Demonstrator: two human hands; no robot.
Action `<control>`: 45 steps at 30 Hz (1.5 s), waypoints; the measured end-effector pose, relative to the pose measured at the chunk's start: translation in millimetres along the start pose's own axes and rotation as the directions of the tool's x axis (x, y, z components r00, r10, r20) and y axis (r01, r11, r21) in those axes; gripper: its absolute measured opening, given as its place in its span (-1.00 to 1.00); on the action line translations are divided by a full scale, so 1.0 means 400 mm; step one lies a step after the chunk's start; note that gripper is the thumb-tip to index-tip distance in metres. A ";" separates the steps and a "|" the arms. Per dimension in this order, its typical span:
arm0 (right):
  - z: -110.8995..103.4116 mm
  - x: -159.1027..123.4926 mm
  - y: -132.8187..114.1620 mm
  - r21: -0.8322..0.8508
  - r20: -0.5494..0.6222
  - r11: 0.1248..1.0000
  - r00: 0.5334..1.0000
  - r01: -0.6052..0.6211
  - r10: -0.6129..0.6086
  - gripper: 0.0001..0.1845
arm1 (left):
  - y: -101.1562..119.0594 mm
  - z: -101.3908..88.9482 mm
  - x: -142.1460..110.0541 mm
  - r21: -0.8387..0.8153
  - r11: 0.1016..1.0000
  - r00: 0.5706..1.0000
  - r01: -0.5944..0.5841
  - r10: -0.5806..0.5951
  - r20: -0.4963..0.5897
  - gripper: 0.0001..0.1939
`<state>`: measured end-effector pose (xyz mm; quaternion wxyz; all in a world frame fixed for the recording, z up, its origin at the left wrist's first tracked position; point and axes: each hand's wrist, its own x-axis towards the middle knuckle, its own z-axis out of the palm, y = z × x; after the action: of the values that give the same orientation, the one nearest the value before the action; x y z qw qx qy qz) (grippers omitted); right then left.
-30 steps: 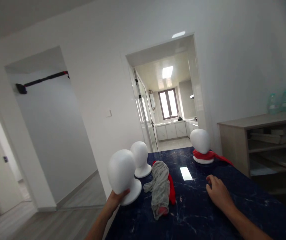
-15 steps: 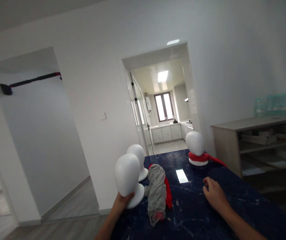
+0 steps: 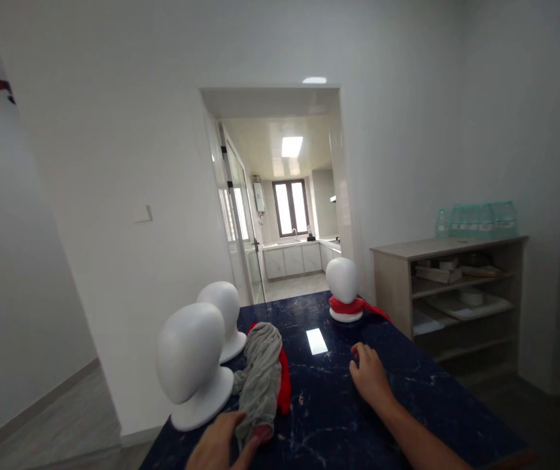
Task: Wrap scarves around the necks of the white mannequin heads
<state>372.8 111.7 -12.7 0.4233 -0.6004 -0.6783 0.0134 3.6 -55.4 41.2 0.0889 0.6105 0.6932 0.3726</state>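
Observation:
My left hand (image 3: 218,445) is at the near end of a crumpled grey scarf (image 3: 260,365), thumb and fingers apart; whether it touches the cloth I cannot tell. Red cloth (image 3: 284,385) shows along the scarf's right side. Just left of them stands a white foam mannequin head (image 3: 189,356), with a second white head (image 3: 221,310) behind it. My right hand (image 3: 371,375) is low over the dark blue marbled table (image 3: 329,418), fingers loosely bent and holding nothing. Beyond it, a third mannequin head (image 3: 342,279) has a red scarf (image 3: 348,305) around its neck.
A wooden shelf unit (image 3: 392,287) stands right of the table, with a pack of water bottles (image 3: 483,219) on top. Straight ahead, a doorway opens to a kitchen with white cabinets (image 3: 294,260). A ceiling light reflects on the tabletop.
My left hand has let go of the nearest mannequin head and moved right to the grey scarf. The view has swung right and levelled. My right hand keeps about the same pose.

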 end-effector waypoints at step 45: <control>-0.117 0.078 0.021 0.139 0.312 0.911 0.856 0.388 -0.412 -0.55 | 0.242 0.436 0.173 -0.249 0.963 0.992 -0.106 0.120 0.041 0.00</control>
<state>409.7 117.0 30.4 0.3164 -0.4197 -0.8492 0.0510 163.5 76.6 1.6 0.1619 0.6437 0.6027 0.4429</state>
